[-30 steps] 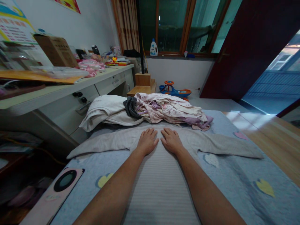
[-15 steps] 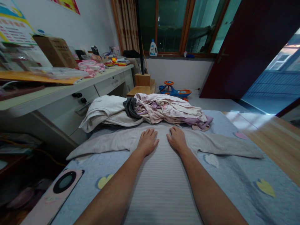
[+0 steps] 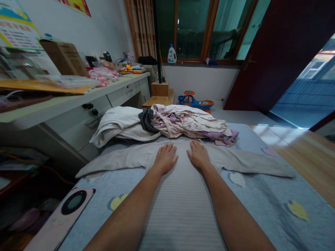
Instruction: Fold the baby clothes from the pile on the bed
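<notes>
A grey striped long-sleeved top (image 3: 180, 195) lies spread flat on the blue bed sheet (image 3: 261, 195), sleeves stretched out to both sides. My left hand (image 3: 164, 157) rests palm down on its upper part, fingers flat and apart. My right hand (image 3: 199, 156) lies beside it, also flat and open on the cloth, a small gap between the two. Neither hand holds anything. Just beyond my fingertips sits a heap of pale pink and purple clothes (image 3: 191, 123) with a white garment (image 3: 117, 123) to its left.
A long white desk (image 3: 78, 101) cluttered with boxes and papers runs along the left. A pink phone-like slab (image 3: 65, 216) lies at the bed's near left corner. A toy ride-on car (image 3: 195, 100) stands on the floor by the window. A dark red door (image 3: 274, 52) stands open at right.
My right hand slid a little to the right and forward over the top, widening the gap between my hands. My left hand stayed in place.
</notes>
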Demonstrator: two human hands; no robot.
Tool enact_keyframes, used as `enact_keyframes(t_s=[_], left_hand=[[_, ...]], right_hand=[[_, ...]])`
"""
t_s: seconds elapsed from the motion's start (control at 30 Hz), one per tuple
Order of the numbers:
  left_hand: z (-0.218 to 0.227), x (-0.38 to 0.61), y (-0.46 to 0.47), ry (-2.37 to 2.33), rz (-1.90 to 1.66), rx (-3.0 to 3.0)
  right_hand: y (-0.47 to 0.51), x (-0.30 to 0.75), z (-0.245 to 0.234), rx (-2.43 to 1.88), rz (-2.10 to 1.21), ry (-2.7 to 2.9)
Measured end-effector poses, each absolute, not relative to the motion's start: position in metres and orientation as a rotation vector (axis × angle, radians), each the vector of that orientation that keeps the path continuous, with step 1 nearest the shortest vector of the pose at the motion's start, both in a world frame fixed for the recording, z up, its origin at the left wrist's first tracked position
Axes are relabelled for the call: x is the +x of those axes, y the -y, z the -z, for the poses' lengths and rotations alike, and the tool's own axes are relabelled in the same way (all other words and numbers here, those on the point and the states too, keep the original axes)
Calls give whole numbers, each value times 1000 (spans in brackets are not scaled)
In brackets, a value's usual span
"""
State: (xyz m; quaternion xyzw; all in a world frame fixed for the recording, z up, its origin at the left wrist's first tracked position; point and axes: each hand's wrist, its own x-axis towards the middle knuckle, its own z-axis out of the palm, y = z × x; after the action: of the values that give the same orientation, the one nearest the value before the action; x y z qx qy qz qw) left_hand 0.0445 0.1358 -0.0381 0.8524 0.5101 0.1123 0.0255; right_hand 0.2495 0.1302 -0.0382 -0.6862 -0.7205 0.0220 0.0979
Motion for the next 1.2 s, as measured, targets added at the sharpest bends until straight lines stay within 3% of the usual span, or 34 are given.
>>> enact_keyframes(t_s=[0.4,0.83,1.2], left_hand=[[33,46,-134,-1568,-361,2640],[36,48,-134,-1705,-292,2590],[34,49,-134,-1692,-263,2563]], right_hand=[[-129,248,33,-1767,-30,2227],[-132,247,36,-1989,-67,2187],[-122,258,34,-2056,96,2036]])
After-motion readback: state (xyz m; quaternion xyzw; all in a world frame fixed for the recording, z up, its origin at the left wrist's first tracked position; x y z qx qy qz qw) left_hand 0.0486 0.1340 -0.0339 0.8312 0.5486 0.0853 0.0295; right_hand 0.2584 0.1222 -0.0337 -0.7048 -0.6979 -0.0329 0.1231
